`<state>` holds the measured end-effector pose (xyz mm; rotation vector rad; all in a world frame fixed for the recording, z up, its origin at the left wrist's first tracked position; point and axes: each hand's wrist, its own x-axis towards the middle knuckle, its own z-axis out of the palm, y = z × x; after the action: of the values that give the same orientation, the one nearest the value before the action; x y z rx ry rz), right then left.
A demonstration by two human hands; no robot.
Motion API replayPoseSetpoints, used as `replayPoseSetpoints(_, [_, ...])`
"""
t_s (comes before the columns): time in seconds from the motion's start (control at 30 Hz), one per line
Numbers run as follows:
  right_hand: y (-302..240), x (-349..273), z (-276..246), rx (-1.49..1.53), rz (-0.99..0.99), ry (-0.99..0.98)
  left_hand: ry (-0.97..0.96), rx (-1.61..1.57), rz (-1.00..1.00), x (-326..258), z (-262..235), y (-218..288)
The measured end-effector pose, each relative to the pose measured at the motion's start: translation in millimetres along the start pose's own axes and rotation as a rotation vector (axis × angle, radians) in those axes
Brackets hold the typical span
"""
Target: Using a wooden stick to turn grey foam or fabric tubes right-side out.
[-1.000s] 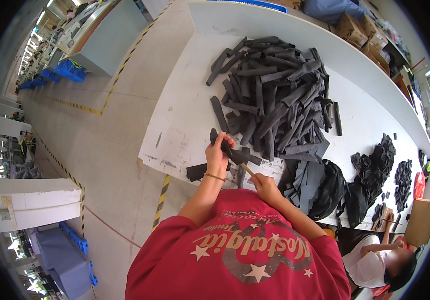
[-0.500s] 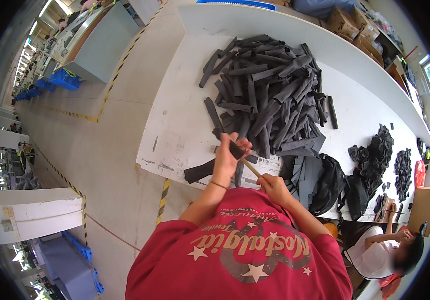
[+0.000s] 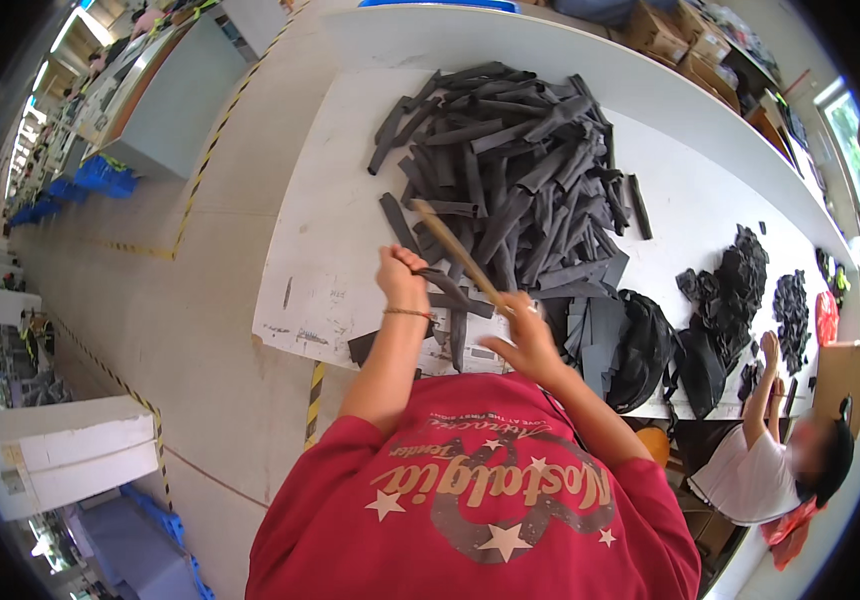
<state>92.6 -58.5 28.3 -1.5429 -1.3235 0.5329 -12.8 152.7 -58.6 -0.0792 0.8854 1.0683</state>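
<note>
My left hand (image 3: 405, 276) is closed in a fist near the front of the white table, gripping the end of a dark grey fabric tube (image 3: 458, 290) that slants down to the right. In my right hand (image 3: 532, 338) is a thin wooden stick (image 3: 462, 255), held at its lower end between thumb and fingers, some fingers spread. The stick points up and left, its far tip above the fabric tube and in front of a big heap of similar dark fabric tubes (image 3: 510, 180). More dark pieces (image 3: 458, 340) lie under and beside my hands at the table's front edge.
The white table (image 3: 300, 250) has a raised panel (image 3: 650, 90) along its back. To the right lie flat dark panels (image 3: 590, 345), a black bag (image 3: 645, 350) and crumpled black piles (image 3: 735, 285). A co-worker (image 3: 760, 470) sits at the far right, near a cardboard box (image 3: 843, 375).
The stick, earlier with its tip at the fabric in my left hand, is now raised and exposed. My left hand has moved left and closed into a fist, the tube hanging from it.
</note>
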Motion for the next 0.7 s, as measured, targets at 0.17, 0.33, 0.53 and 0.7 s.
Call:
replayPoseSetpoints(0.17, [33.4, 33.5, 31.7, 0.472, 0.365, 0.125, -0.113, 0.407, -0.052, -47.5, 11.8, -5.2])
replayPoseSetpoints(0.33, [29.5, 58.6, 17.3, 0.458, 0.385, -0.067, -1.016, 1.101, 0.007, -66.5, 8.5, 14.1])
replayPoseSetpoints(0.53, [-0.3, 124.0, -3.4, 0.545, 0.382, 0.296, -0.812, 1.051, -0.083, -94.7, -15.5, -2.3])
replayPoseSetpoints(0.7, [-28.5, 200.6, -41.2, 0.562, 0.212, 0.463, -0.769, 1.138, 0.113, -86.4, -109.7, -0.2])
